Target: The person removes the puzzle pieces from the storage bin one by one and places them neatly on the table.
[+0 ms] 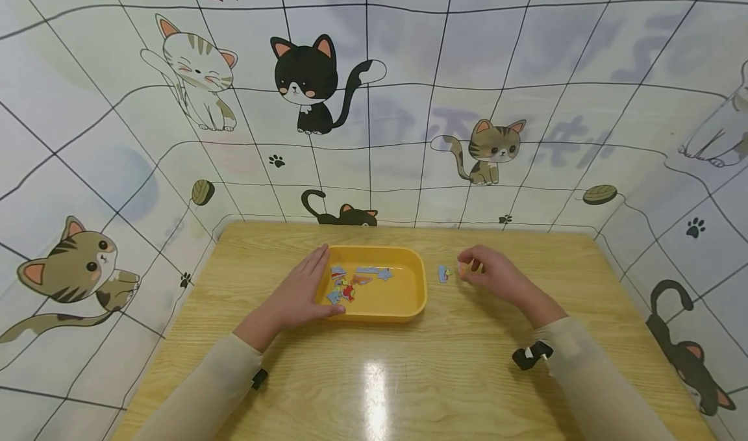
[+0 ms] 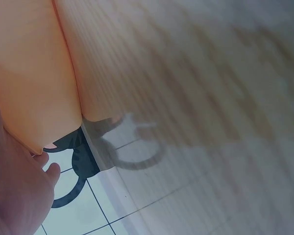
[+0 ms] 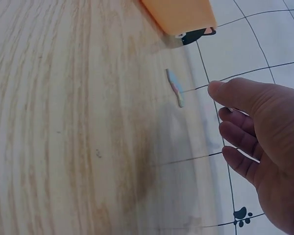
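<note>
On the left, my left hand point(image 1: 297, 293) rests against the end of a yellow plastic tray point(image 1: 416, 301). Its fingers lie straight along the left side, and its thumb reaches over the front rim. Several small puzzle pieces point(image 1: 348, 292) with coloured prints lie in the tray, mostly at its left. To the right of the tray, my right hand point(image 1: 493, 273) pinches a small orange puzzle piece point(image 1: 463, 269) between thumb and fingers. Its fingers partly hide the piece. Just left of that hand, a blue puzzle piece point(image 1: 443, 273) with a red and yellow print lies on the table.
The wooden table point(image 1: 444, 376) has a shiny surface. White walls with cartoon cats and grid lines enclose its back and sides. A small black device point(image 1: 532, 355) is strapped at the right wrist, and a dark one point(image 1: 260, 379) shows at the left wrist.
</note>
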A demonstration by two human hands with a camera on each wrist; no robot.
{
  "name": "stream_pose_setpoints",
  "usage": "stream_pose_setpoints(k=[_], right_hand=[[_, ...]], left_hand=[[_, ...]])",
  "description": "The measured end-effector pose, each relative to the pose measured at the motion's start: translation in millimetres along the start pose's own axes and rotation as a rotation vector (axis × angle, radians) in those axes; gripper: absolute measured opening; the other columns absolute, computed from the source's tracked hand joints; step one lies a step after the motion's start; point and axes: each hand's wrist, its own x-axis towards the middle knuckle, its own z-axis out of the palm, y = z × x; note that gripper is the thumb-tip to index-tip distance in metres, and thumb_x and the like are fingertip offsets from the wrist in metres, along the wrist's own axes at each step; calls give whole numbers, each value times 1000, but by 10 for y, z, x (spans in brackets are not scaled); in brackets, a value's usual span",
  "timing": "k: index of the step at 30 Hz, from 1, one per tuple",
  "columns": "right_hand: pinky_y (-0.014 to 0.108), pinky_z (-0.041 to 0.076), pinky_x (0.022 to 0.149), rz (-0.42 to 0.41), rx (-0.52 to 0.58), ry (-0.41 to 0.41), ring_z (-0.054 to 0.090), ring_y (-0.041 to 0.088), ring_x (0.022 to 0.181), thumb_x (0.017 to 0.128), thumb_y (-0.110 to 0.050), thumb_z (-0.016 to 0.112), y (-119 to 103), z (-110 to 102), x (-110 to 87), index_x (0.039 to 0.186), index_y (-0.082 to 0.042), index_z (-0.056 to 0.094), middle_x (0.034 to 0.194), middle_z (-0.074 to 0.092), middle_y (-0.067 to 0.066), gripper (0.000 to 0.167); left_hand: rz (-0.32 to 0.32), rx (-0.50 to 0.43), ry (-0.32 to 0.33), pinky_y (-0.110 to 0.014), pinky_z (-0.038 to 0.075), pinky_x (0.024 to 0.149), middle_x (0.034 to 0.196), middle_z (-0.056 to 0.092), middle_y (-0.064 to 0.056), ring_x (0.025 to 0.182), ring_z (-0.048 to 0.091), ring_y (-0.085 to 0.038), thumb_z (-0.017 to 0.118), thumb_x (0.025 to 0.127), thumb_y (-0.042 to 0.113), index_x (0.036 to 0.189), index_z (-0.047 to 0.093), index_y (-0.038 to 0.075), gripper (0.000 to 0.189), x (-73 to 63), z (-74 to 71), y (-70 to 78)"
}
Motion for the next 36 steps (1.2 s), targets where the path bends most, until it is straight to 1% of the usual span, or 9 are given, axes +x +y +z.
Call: stream_pose_setpoints(k=[5, 9, 13, 18, 23, 29, 36], right_hand=[[41, 59, 81, -4, 9, -25, 68, 25, 97, 99, -4, 81, 87, 62, 15, 127, 4, 73, 117, 74, 12, 30], [40, 59, 80, 17, 40, -49, 69, 25, 95, 97, -1, 82, 148, 96, 23, 126, 5, 72, 113, 74, 13, 31], [41, 59, 81, 44, 66, -69, 69, 26, 96, 98, -2, 82, 180, 110, 38, 126, 4, 72, 112, 74, 12, 31], [41, 59, 84, 65, 55, -79, 69, 25, 97, 99, -5, 82, 222, 147, 70, 126, 3, 73, 114, 74, 10, 30], [43, 59, 86, 70, 51, -87, 68, 24, 99, 98, -6, 82, 245, 175, 89, 126, 2, 73, 115, 73, 10, 30], [47, 58, 91, 78, 64, -96, 67, 24, 102, 98, -6, 82, 248, 191, 99, 125, 0, 75, 115, 72, 9, 28], [42, 58, 89, 68, 64, -115, 66, 22, 101, 98, -5, 82, 249, 177, 107, 123, -1, 75, 113, 70, 6, 26]], left_hand=[[-2, 4, -3, -57, 20, 134, 186, 4, -12, 171, 9, -34, 77, 90, 75, 177, 8, 1, 133, 7, -1, 3], [-7, 1, -5, -57, 20, 134, 186, 5, -13, 171, 9, -34, 77, 90, 75, 177, 8, 1, 133, 12, 0, 7], [-10, -1, -3, -57, 20, 134, 186, 7, -15, 171, 9, -34, 78, 90, 73, 177, 9, 1, 133, 13, 4, 4], [-2, 6, 3, -57, 20, 134, 185, 9, -17, 171, 10, -35, 78, 90, 74, 177, 9, 0, 133, 13, 5, -6], [2, 6, -2, -57, 20, 134, 185, 8, -17, 171, 9, -34, 77, 90, 75, 177, 9, 0, 133, 15, 5, -9], [1, 12, -9, -56, 20, 134, 185, 8, -17, 171, 8, -33, 71, 90, 82, 177, 8, 1, 135, 12, 2, -12], [3, 8, -9, -57, 20, 134, 185, 8, -17, 171, 8, -34, 70, 90, 83, 177, 8, 1, 135, 7, -2, -7]])
